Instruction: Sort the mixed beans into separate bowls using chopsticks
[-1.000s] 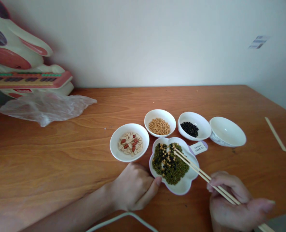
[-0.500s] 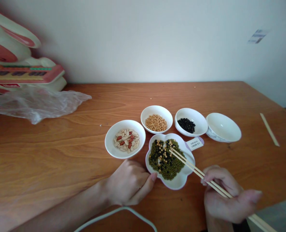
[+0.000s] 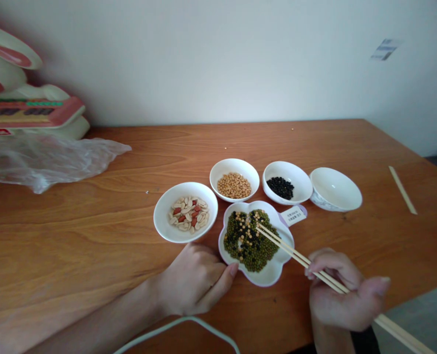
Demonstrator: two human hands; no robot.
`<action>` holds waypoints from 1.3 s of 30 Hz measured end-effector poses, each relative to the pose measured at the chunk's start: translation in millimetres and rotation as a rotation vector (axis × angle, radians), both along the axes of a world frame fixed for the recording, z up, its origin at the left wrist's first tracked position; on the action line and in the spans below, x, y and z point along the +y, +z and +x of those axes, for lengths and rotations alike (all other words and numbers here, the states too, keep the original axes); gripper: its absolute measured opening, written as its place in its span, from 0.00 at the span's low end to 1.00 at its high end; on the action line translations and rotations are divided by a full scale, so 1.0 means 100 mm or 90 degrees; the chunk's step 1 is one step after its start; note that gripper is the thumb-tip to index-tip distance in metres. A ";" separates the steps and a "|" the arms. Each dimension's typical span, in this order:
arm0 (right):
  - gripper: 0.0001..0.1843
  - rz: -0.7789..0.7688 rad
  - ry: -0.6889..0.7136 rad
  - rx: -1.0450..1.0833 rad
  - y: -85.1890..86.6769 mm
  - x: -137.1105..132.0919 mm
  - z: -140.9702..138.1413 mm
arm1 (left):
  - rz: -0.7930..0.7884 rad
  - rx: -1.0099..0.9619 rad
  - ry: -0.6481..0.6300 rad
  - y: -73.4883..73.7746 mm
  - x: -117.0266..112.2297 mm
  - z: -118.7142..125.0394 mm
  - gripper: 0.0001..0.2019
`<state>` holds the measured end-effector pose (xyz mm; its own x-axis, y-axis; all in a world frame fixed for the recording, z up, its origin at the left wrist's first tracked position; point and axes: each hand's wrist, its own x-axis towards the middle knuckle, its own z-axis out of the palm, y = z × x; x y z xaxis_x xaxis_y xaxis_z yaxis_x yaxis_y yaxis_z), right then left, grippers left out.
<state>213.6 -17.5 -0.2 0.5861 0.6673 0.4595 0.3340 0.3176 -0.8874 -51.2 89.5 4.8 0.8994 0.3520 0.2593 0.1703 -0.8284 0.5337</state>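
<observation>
A: Status?
B: Right hand (image 3: 345, 297) gripping a pair of chopsticks (image 3: 295, 254), tips down at the mixed beans (image 3: 264, 258). Can't tell if one is pinched. Left hand (image 3: 194, 280): fingers curled, thumb at near-left rim of the flower-shaped dish (image 3: 272, 275); can't tell if it grips.
A: Bean location?
B: In that dish, green with black and yellow.
A: Around it?
B: Peanut bowl (image 3: 161, 211) left, yellow-bean bowl (image 3: 235, 167) behind, black-bean bowl (image 3: 301, 184) right of that, fourth bowl (image 3: 336, 188) just beside. All on the counter (image 3: 74, 236).
</observation>
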 end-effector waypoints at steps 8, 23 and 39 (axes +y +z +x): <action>0.47 0.076 0.053 -0.047 -0.04 -0.04 0.05 | 0.006 -0.002 0.004 -0.02 0.00 0.00 0.25; 0.51 -0.042 -0.002 0.024 -0.03 0.02 0.01 | 0.013 -0.005 0.006 -0.01 0.00 0.00 0.25; 0.51 -0.029 0.001 0.046 -0.05 -0.02 0.03 | 0.003 -0.017 0.004 0.01 0.00 0.00 0.25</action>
